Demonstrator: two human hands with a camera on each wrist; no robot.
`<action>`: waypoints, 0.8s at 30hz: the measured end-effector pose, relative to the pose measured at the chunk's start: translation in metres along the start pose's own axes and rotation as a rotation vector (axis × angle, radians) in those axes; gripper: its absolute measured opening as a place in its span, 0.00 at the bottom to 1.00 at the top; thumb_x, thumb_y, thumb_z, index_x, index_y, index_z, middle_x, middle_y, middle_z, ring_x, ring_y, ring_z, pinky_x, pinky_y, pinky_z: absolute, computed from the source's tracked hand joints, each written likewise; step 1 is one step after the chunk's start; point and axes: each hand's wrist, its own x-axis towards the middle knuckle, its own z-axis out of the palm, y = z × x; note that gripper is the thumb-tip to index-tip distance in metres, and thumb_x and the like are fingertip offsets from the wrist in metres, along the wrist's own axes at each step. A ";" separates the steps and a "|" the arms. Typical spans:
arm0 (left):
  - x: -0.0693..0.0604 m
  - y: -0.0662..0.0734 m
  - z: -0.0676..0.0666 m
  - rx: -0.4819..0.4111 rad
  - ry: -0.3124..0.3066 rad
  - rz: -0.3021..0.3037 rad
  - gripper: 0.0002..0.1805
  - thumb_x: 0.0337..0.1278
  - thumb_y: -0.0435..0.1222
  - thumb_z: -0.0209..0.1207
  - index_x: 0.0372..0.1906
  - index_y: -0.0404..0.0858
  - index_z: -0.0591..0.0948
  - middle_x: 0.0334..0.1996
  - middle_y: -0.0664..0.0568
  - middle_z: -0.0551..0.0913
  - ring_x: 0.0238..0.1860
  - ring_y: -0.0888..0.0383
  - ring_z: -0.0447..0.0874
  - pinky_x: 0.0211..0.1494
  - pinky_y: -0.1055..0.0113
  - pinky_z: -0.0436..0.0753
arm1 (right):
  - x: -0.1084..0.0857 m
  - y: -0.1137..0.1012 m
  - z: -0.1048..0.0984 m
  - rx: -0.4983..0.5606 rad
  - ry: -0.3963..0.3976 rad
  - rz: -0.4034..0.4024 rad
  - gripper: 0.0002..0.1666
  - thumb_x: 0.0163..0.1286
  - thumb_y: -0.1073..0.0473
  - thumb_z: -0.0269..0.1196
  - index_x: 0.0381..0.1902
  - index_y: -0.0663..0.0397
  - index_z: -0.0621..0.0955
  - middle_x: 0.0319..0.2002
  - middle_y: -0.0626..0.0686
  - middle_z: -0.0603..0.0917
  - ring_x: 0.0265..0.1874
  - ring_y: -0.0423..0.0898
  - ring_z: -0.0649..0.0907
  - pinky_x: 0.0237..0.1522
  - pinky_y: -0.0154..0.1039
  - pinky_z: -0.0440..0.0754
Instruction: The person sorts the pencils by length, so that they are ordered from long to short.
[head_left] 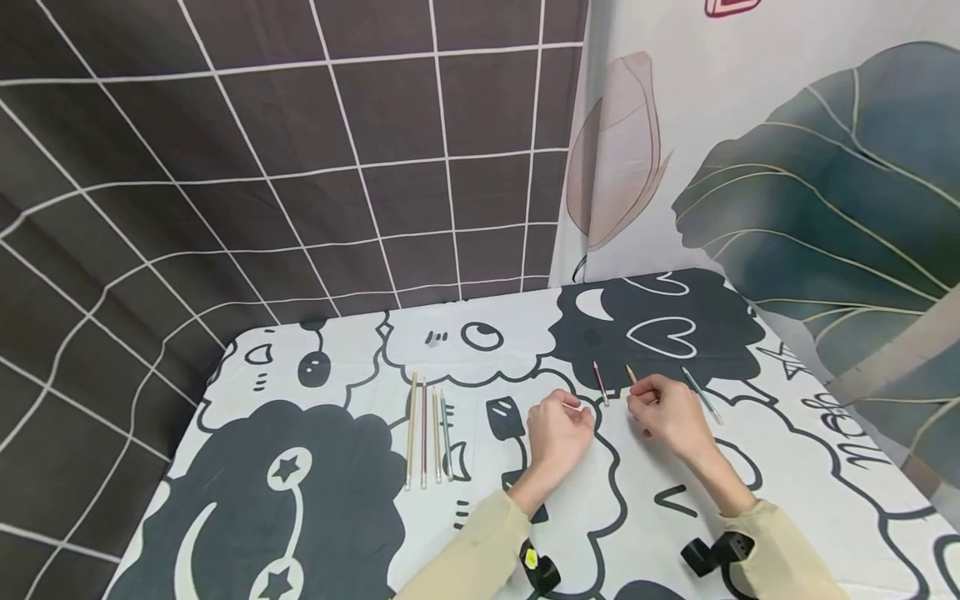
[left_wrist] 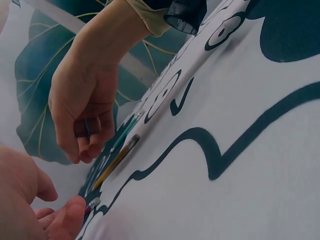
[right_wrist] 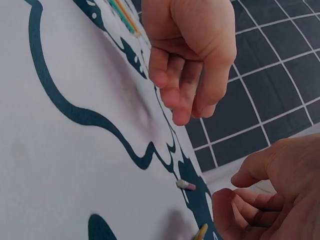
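Observation:
Three pencils lie apart on the right part of the cloth-covered table: a dark red one point(head_left: 601, 384), a yellow one point(head_left: 631, 374) and a teal one point(head_left: 702, 396). My right hand point(head_left: 667, 414) hovers over the yellow pencil, covering most of it in the head view. From the left wrist, that yellow pencil point(left_wrist: 116, 161) shows lying on the cloth, apart from the right fingertips. Thumb and fingers of the right hand point(right_wrist: 265, 192) stand apart with nothing visible between them. My left hand point(head_left: 558, 433), fingers loosely bent and holding nothing visible, is left of the red pencil.
Several more pencils point(head_left: 437, 437) lie side by side, roughly parallel, to the left of my left hand. A white cloth point(head_left: 637, 492) with dark cartoon drawings covers the table. Behind it hang a dark grid-patterned curtain point(head_left: 390, 200) and a leaf-printed one point(head_left: 825, 200).

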 end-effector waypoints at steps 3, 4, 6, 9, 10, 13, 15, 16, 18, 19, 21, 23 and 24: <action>-0.002 0.003 0.006 -0.015 -0.014 -0.013 0.03 0.45 0.30 0.67 0.27 0.38 0.84 0.18 0.59 0.84 0.21 0.68 0.81 0.29 0.71 0.76 | -0.001 0.002 -0.004 -0.002 0.013 0.014 0.09 0.60 0.70 0.60 0.37 0.69 0.81 0.23 0.52 0.82 0.14 0.45 0.82 0.16 0.36 0.77; -0.002 0.004 0.008 -0.018 -0.018 -0.013 0.03 0.45 0.30 0.67 0.27 0.38 0.84 0.18 0.59 0.84 0.21 0.68 0.80 0.29 0.71 0.75 | -0.001 0.004 -0.005 -0.005 0.018 0.019 0.09 0.60 0.70 0.59 0.37 0.69 0.81 0.23 0.52 0.83 0.14 0.46 0.82 0.16 0.36 0.76; -0.003 0.006 0.011 -0.023 -0.025 -0.014 0.03 0.45 0.30 0.67 0.27 0.38 0.84 0.18 0.60 0.83 0.21 0.67 0.80 0.28 0.71 0.75 | -0.001 0.005 -0.007 -0.011 0.021 0.026 0.09 0.60 0.70 0.59 0.38 0.70 0.81 0.23 0.52 0.83 0.14 0.46 0.82 0.15 0.36 0.76; -0.003 0.010 0.015 -0.028 -0.035 -0.021 0.02 0.46 0.31 0.68 0.27 0.38 0.85 0.17 0.60 0.83 0.21 0.67 0.79 0.28 0.70 0.74 | -0.001 0.007 -0.009 -0.010 0.023 0.034 0.09 0.60 0.70 0.59 0.38 0.71 0.81 0.23 0.53 0.82 0.14 0.46 0.82 0.16 0.36 0.77; -0.003 0.011 0.016 -0.032 -0.037 -0.021 0.02 0.46 0.30 0.68 0.27 0.38 0.85 0.17 0.61 0.83 0.21 0.67 0.79 0.28 0.70 0.74 | -0.001 0.008 -0.010 -0.007 0.023 0.036 0.09 0.60 0.70 0.59 0.38 0.71 0.80 0.23 0.53 0.82 0.14 0.46 0.82 0.16 0.36 0.77; -0.003 0.013 0.020 -0.040 -0.040 -0.027 0.03 0.46 0.30 0.68 0.27 0.39 0.84 0.17 0.61 0.82 0.20 0.68 0.78 0.29 0.70 0.74 | 0.000 0.010 -0.014 0.008 0.019 0.036 0.09 0.60 0.70 0.59 0.38 0.71 0.80 0.23 0.53 0.82 0.15 0.47 0.83 0.16 0.35 0.77; -0.004 0.014 0.024 -0.045 -0.043 -0.027 0.04 0.45 0.30 0.69 0.27 0.39 0.84 0.16 0.61 0.82 0.20 0.69 0.78 0.29 0.71 0.74 | 0.000 0.012 -0.016 0.016 0.018 0.036 0.09 0.60 0.70 0.59 0.38 0.71 0.80 0.24 0.53 0.82 0.15 0.48 0.83 0.17 0.36 0.78; -0.004 0.014 0.025 -0.044 -0.044 -0.023 0.04 0.45 0.30 0.69 0.27 0.39 0.84 0.17 0.61 0.82 0.20 0.69 0.78 0.29 0.71 0.74 | 0.000 0.013 -0.018 0.017 0.018 0.035 0.09 0.60 0.70 0.59 0.38 0.71 0.80 0.24 0.53 0.82 0.16 0.49 0.83 0.17 0.36 0.79; -0.004 0.015 0.029 -0.039 -0.046 -0.019 0.04 0.45 0.30 0.69 0.27 0.39 0.84 0.17 0.61 0.82 0.21 0.69 0.78 0.29 0.71 0.74 | 0.000 0.015 -0.020 0.023 0.018 0.036 0.09 0.61 0.71 0.58 0.39 0.72 0.79 0.24 0.54 0.82 0.17 0.50 0.84 0.18 0.36 0.80; -0.004 0.016 0.030 -0.035 -0.046 -0.017 0.04 0.45 0.30 0.69 0.28 0.39 0.84 0.17 0.61 0.82 0.21 0.68 0.79 0.29 0.71 0.74 | -0.001 0.016 -0.021 0.023 0.018 0.036 0.10 0.61 0.71 0.58 0.39 0.72 0.79 0.25 0.54 0.82 0.18 0.50 0.84 0.19 0.37 0.81; -0.003 0.017 0.033 -0.023 -0.048 -0.014 0.05 0.45 0.31 0.69 0.28 0.39 0.84 0.17 0.61 0.83 0.22 0.67 0.80 0.30 0.71 0.74 | -0.001 0.019 -0.024 0.018 0.021 0.035 0.10 0.61 0.71 0.58 0.40 0.73 0.79 0.25 0.56 0.82 0.19 0.51 0.84 0.19 0.37 0.81; -0.003 0.019 0.035 -0.013 -0.054 -0.022 0.05 0.44 0.31 0.70 0.29 0.39 0.84 0.17 0.61 0.83 0.23 0.66 0.80 0.30 0.71 0.75 | -0.001 0.021 -0.025 0.015 0.022 0.040 0.11 0.61 0.71 0.58 0.41 0.73 0.78 0.26 0.56 0.82 0.20 0.52 0.85 0.19 0.37 0.82; -0.003 0.020 0.036 -0.009 -0.058 -0.027 0.06 0.44 0.31 0.70 0.29 0.39 0.84 0.17 0.62 0.83 0.24 0.65 0.80 0.30 0.70 0.75 | -0.001 0.022 -0.026 0.013 0.022 0.042 0.11 0.61 0.71 0.58 0.41 0.73 0.78 0.26 0.57 0.82 0.21 0.52 0.85 0.19 0.37 0.82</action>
